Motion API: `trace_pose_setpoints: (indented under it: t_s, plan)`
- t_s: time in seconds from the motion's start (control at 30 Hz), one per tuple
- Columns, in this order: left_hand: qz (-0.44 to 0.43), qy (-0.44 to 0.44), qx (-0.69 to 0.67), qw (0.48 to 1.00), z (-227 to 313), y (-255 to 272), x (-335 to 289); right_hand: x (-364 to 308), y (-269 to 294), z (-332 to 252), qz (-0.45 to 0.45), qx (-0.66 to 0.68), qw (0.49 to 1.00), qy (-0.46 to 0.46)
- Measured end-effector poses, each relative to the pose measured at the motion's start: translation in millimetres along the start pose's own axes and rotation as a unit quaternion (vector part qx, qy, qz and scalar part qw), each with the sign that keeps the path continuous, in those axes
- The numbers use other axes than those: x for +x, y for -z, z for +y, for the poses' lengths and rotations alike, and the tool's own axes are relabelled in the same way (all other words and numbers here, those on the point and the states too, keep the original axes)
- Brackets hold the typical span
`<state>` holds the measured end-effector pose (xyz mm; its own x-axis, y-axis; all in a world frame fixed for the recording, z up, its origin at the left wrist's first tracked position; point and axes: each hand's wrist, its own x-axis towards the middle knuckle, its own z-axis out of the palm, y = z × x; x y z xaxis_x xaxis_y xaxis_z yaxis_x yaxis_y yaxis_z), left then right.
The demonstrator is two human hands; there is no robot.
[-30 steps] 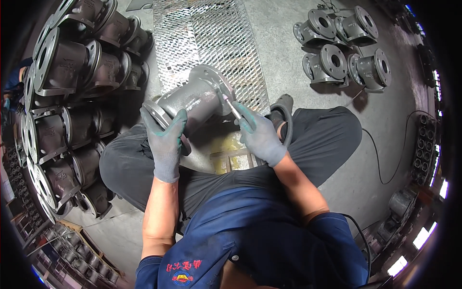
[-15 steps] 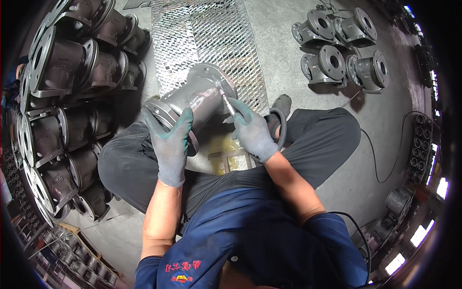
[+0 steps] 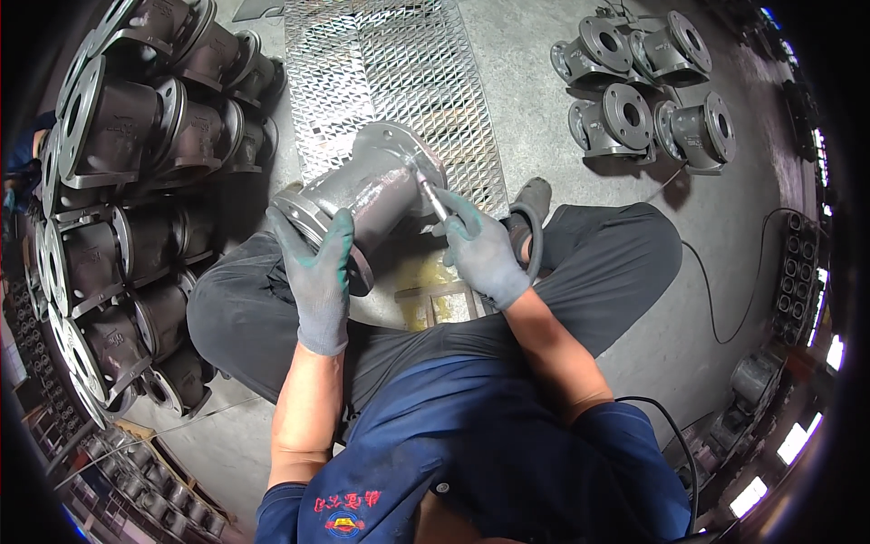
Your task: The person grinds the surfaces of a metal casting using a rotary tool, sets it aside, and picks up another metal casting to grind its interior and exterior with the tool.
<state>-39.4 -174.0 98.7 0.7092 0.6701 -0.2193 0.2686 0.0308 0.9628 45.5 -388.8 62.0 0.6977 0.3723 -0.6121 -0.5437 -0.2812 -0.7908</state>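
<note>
A grey cast-metal valve body (image 3: 355, 193) with a round flange at each end lies tilted in front of me, between my legs. My left hand (image 3: 317, 281), in a grey glove with green fingers, is closed over the rim of its near flange. In my right hand (image 3: 488, 256), gloved alike, is a slim pencil grinder (image 3: 432, 196), with a dark hose (image 3: 536, 240) looping beside the wrist. The grinder's tip meets the body just below the far flange, where the metal looks brighter. My right fingertips are partly hidden behind the tool.
Stacked valve bodies (image 3: 113, 127) rise close on my left. Several more stand on the floor at the far right (image 3: 625, 118). A patterned metal plate (image 3: 399, 63) lies ahead; a yellowish stand (image 3: 435, 304) shows below the workpiece. A black cable (image 3: 716, 335) curves across the right.
My right hand has shifted slightly to the right and nearer me, and the grinder lies at a slightly different angle. The valve body and my left hand have barely moved.
</note>
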Motion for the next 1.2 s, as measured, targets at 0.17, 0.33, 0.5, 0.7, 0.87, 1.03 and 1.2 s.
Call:
trace_pose_setpoints:
  t_s: [0.17,0.33,0.5,0.7,0.87,1.03,1.2]
  plan:
    - [0.024,-0.067,0.139,0.988,9.3,-3.2,-2.5,6.2,11.6,-13.9,-0.003,-0.125,0.987,0.100]
    - [-0.001,-0.211,0.210,0.955,-34.4,18.5,3.8,1.0,5.6,-44.0,-0.071,-0.151,0.980,0.108]
    - [-0.043,-0.266,0.293,0.918,-39.6,22.8,5.5,6.8,15.5,-45.9,-0.099,-0.156,0.978,0.097]
    - [-0.043,-0.192,0.181,0.964,-40.3,18.9,6.5,4.8,15.8,-28.0,-0.053,-0.231,0.957,0.168]
    - [-0.067,-0.190,0.208,0.957,-33.0,17.2,1.6,-13.3,-5.8,-30.3,-0.109,-0.202,0.940,0.252]
    - [-0.083,-0.031,-0.117,0.989,2.9,4.3,-3.8,-8.1,2.7,-37.0,-0.083,-0.252,0.930,0.256]
    - [-0.181,0.014,-0.022,0.983,9.1,15.6,-7.5,-7.0,5.0,-50.3,-0.152,-0.179,0.949,0.209]
